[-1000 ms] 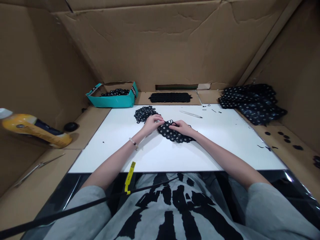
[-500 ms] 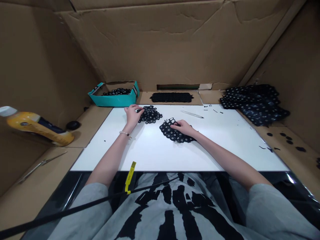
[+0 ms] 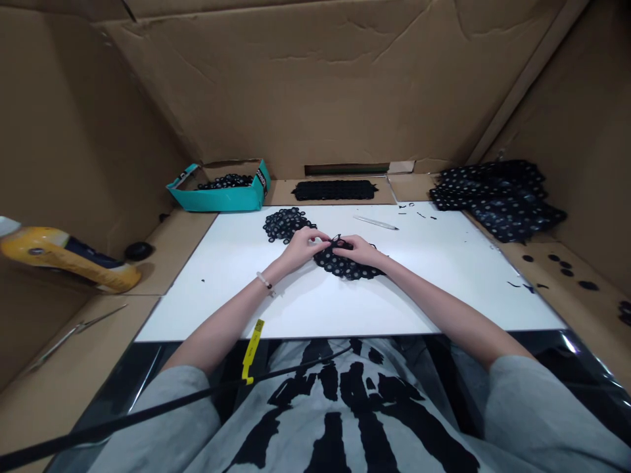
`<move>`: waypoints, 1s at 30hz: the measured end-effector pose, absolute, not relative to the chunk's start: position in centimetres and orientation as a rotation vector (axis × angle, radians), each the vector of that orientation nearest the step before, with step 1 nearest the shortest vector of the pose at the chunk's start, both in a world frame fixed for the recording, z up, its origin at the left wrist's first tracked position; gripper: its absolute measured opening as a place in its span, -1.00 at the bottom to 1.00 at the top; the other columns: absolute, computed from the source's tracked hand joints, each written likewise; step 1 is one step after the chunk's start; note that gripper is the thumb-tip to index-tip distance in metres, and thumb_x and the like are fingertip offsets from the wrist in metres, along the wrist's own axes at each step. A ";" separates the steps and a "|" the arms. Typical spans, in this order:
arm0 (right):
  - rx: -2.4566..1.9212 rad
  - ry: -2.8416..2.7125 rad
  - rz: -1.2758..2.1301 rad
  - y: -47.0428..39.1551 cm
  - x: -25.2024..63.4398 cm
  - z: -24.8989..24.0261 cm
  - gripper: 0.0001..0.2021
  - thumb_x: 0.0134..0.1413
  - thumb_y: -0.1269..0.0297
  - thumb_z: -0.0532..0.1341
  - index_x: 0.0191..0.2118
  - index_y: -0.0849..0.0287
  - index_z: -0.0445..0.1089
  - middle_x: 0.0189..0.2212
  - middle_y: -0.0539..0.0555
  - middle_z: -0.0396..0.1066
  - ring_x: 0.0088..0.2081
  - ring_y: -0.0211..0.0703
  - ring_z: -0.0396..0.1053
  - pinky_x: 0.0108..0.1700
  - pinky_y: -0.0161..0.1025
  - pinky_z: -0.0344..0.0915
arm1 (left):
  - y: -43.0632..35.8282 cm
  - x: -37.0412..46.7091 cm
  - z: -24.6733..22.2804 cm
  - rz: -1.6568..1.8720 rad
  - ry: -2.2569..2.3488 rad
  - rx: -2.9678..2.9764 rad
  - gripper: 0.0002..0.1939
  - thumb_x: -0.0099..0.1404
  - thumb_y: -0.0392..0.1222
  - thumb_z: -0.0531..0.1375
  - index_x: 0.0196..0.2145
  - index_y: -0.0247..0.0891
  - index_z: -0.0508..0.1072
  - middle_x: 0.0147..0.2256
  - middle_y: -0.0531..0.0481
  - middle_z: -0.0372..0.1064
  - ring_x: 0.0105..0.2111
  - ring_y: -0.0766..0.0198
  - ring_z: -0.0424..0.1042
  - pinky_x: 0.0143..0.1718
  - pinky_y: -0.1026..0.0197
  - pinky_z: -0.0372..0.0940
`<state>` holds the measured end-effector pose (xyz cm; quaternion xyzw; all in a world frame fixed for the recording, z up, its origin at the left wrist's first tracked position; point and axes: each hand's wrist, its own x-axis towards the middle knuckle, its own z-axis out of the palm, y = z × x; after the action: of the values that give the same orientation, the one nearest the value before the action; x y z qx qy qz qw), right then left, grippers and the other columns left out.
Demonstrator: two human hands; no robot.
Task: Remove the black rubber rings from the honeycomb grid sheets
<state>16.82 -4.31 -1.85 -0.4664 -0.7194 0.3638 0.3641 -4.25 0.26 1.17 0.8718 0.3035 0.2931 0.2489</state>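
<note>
A black sheet with rows of light round holes (image 3: pixel 345 268) lies on the white board. My right hand (image 3: pixel 362 251) is closed on its upper part, thumb and fingers pinching the edge. From the left, my left hand (image 3: pixel 302 248) meets the sheet's upper left edge, its thumb and fingertips pinched together close to the right fingertips. Whatever the left fingers pinch is too small to make out. Just behind my left hand is a loose pile of small black rings (image 3: pixel 286 225).
Behind are a teal box (image 3: pixel 221 199) of black rings and a black ribbed block (image 3: pixel 335 190). A white pen (image 3: pixel 376 223) lies on the white board (image 3: pixel 296 309). More perforated sheets (image 3: pixel 497 197) are heaped right. Scissors (image 3: pixel 79 328) and a yellow bottle (image 3: pixel 73 257) are left.
My left hand has moved from the ring pile to the right and toward me, up to the sheet's edge. The right hand stays on the sheet. The whole view has shifted slightly.
</note>
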 end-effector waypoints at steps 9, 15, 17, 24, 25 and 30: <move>-1.334 -1.772 0.990 -4.4 16.9 -1.6 -0.60 -0.01 -0.10 0.24 -0.43 0.22 0.43 -0.54 -0.05 0.32 -0.42 -0.22 0.20 -0.29 -0.25 0.10 | 6.2 -8.0 1.0 1.296 1.228 1.866 -0.71 0.30 -0.05 0.16 -0.27 -0.25 0.63 -0.22 -0.10 0.57 -0.14 0.03 0.46 0.00 0.00 0.29; -1.330 -1.755 0.997 -4.5 16.9 -1.8 -0.61 0.00 -0.10 0.24 -0.41 0.20 0.41 -0.52 -0.05 0.32 -0.41 -0.21 0.21 -0.28 -0.25 0.11 | 8.3 -11.5 0.6 1.223 1.653 2.209 -0.72 0.30 -0.12 0.18 -0.12 -0.21 0.63 0.05 -0.24 0.33 0.10 -0.21 0.13 0.19 -0.20 0.02; -1.341 -1.750 1.000 -4.5 16.9 -1.8 -0.59 0.00 -0.12 0.24 -0.43 0.19 0.40 -0.54 -0.06 0.29 -0.43 -0.22 0.20 -0.30 -0.25 0.11 | 7.7 -11.0 0.6 1.258 1.669 2.244 -0.67 0.31 -0.12 0.18 -0.02 -0.21 0.58 0.10 -0.27 0.24 0.09 -0.22 0.10 0.17 -0.19 0.03; -1.268 -1.750 0.988 -4.5 16.7 -1.7 -0.56 0.03 -0.15 0.22 -0.45 0.20 0.43 -0.52 -0.04 0.36 -0.41 -0.22 0.24 -0.28 -0.26 0.14 | 1.8 -6.2 2.6 0.914 0.919 2.652 -0.65 0.31 0.03 0.22 -0.03 -0.17 0.55 -0.04 -0.13 0.43 -0.01 -0.02 0.24 0.12 -0.08 0.14; -1.251 -1.755 0.985 -4.5 16.6 -1.7 -0.56 0.04 -0.15 0.21 -0.43 0.21 0.45 -0.51 -0.03 0.39 -0.39 -0.21 0.25 -0.27 -0.26 0.15 | 0.9 -5.6 2.7 0.811 0.804 2.675 -0.67 0.32 0.04 0.23 -0.06 -0.17 0.56 -0.08 -0.12 0.47 -0.04 0.01 0.26 0.08 -0.04 0.18; -1.176 -1.776 0.990 -4.2 16.9 -1.5 -0.51 0.10 -0.17 0.14 -0.37 0.21 0.52 -0.42 0.03 0.48 -0.30 -0.12 0.33 -0.23 -0.24 0.20 | -0.9 -4.1 2.1 0.780 0.723 2.523 -0.76 0.34 -0.06 0.20 -0.16 -0.20 0.58 -0.23 -0.06 0.55 -0.19 0.12 0.37 -0.12 0.09 0.28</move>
<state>16.89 -4.20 -1.54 -0.4617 -0.6976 0.3889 0.3859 -4.09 -0.92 2.09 0.9028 0.2586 0.2790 0.2005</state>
